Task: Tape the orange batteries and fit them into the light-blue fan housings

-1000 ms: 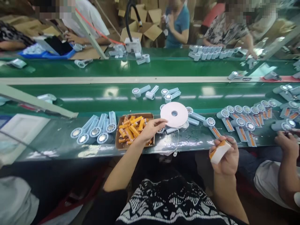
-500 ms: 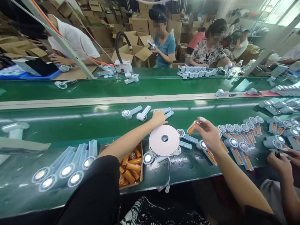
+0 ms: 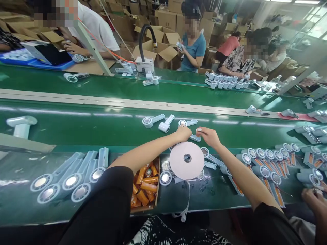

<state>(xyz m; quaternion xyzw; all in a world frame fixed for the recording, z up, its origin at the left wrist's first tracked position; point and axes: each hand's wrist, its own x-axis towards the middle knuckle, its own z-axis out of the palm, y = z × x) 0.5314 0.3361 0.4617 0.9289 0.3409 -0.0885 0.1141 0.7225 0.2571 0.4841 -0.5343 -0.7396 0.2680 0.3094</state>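
My left hand [image 3: 183, 133] is closed around the head end of a pale blue handheld-fan housing [image 3: 195, 138], whose handle sticks out to the right. Close beside it, my right hand [image 3: 209, 136], with white wrapping on a fingertip, pinches an orange battery that its fingers mostly hide. Just beyond my hands lie more fan housings [image 3: 153, 119] on the green belt. Nearer to me stands a large white roll of tape [image 3: 179, 163], its loose end hanging over the table edge. Below my left forearm, a cardboard box [image 3: 157, 190] holds many orange batteries [image 3: 148, 186].
Several fan housings [image 3: 48, 193] lie at the left. Rows of housings with orange batteries [image 3: 274, 161] fill the right side, near a co-worker's hand [image 3: 315, 200]. A pale divider strip [image 3: 143, 102] crosses the belt; people work beyond it.
My right hand has moved left with the orange battery, in to the housing at my left hand. My left hand stays at the housing. The whole view has shifted slightly.
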